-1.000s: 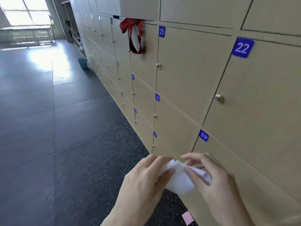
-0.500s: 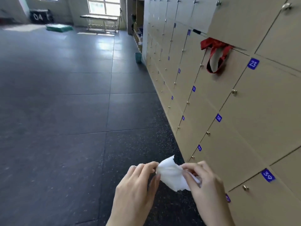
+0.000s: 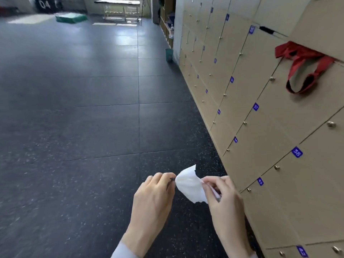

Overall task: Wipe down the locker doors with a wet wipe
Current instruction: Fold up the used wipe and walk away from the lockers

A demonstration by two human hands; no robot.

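Observation:
A white wet wipe is stretched between both my hands, low in the view and in front of the floor. My left hand pinches its left edge with curled fingers. My right hand pinches its right edge between thumb and fingers. The beige locker doors with small blue number plates and round knobs run along the right side, a little apart from the wipe. Neither hand touches a door.
A red strap or bag handle hangs out of an upper locker. A green bin stands by the lockers further down. Dark rubber floor tiles spread to the left, with a green mat and a bench far off.
The view has swung left along the locker row, away from doors 22 and 39. My hands have pulled apart and spread the bunched wipe open between them.

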